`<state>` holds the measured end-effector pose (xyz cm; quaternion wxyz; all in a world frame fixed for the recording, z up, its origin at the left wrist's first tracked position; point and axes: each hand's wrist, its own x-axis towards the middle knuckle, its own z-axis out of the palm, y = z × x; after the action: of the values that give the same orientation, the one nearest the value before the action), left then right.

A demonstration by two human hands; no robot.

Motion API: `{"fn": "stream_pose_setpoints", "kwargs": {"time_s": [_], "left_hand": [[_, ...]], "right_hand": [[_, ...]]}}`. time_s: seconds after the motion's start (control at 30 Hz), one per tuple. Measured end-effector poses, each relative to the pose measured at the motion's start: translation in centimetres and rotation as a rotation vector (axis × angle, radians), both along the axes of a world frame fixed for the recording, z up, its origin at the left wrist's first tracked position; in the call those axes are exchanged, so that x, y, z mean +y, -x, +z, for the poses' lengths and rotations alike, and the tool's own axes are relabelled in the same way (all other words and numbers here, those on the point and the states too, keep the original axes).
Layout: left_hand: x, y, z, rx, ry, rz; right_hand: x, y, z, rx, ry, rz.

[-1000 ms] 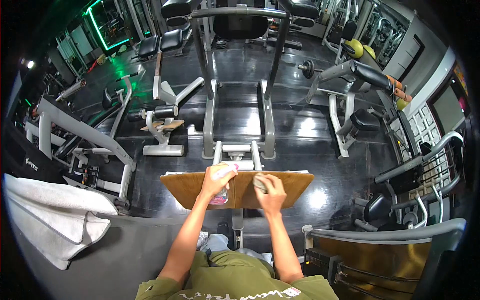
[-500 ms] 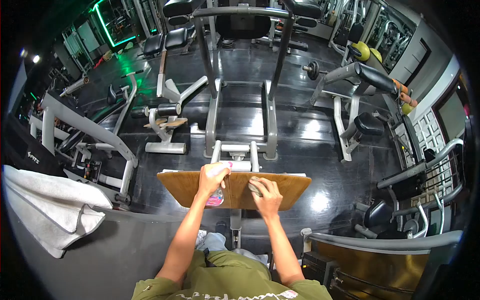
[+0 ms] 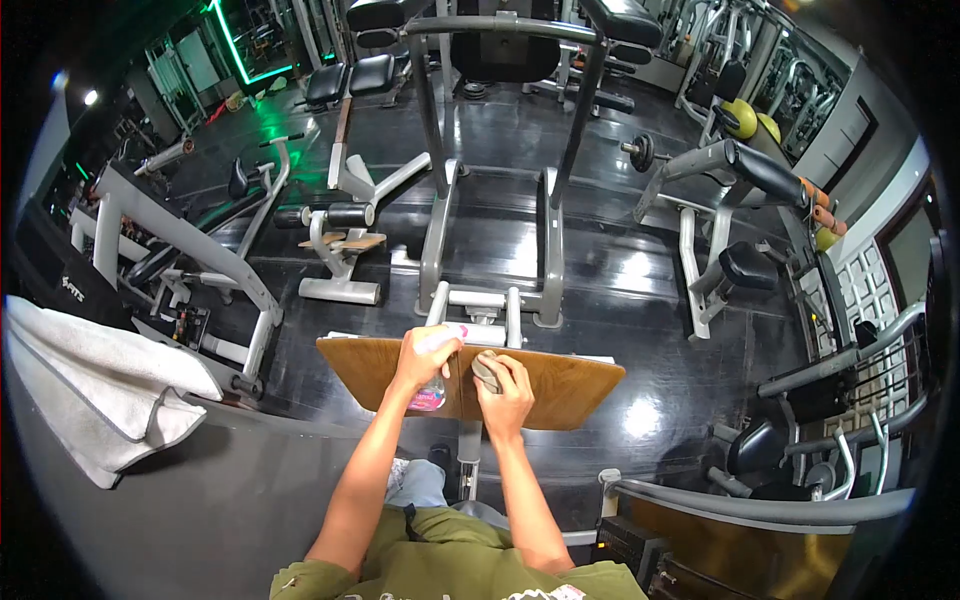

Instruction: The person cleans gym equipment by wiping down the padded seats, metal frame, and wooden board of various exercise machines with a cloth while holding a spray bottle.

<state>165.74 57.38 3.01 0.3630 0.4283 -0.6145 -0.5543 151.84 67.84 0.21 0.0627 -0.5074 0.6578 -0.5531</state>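
Note:
My left hand [image 3: 420,362] is wrapped round a clear spray bottle [image 3: 427,397] with a pink label and a white-and-pink top. The bottle hangs in front of the left half of a brown wooden board [image 3: 575,388], which has a seam down its middle. In my right hand [image 3: 508,400] is a folded greyish cloth or sponge [image 3: 486,371]; its exact kind is unclear. The fingers press it against the board just right of the seam, near the upper edge. Part of the bottle is hidden behind my left fingers.
The board is mounted on a grey metal frame [image 3: 430,250]. A white towel [image 3: 95,375] drapes over a dark panel at left. A leg machine [image 3: 340,290] stands ahead left, a padded bench [image 3: 765,170] ahead right. A grey rail [image 3: 760,508] runs at lower right.
My right hand has slid left along the board with the grey cloth or sponge, closer to the seam. My left hand keeps the bottle in nearly the same place. The view has shifted slightly.

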Motion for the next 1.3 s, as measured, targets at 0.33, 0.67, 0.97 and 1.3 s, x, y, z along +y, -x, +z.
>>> {"fn": "stream_pose_setpoints", "kwargs": {"time_s": [0.33,0.67,0.97,1.3], "left_hand": [[0.3,0.2,0.9,-0.039,0.036,-0.008],[0.3,0.2,0.7,-0.039,0.009,0.032],[0.2,-0.1,-0.1,-0.057,0.058,0.028],[0.4,0.1,0.9,-0.055,0.037,0.040]], "right_hand": [[1.6,5.0,-1.0,0.006,0.031,-0.246],[2.0,4.1,-2.0,0.149,-0.026,-0.029],[0.5,4.2,-0.3,0.022,0.090,-0.277],[4.3,9.5,-2.8,0.042,-0.003,-0.367]]}}
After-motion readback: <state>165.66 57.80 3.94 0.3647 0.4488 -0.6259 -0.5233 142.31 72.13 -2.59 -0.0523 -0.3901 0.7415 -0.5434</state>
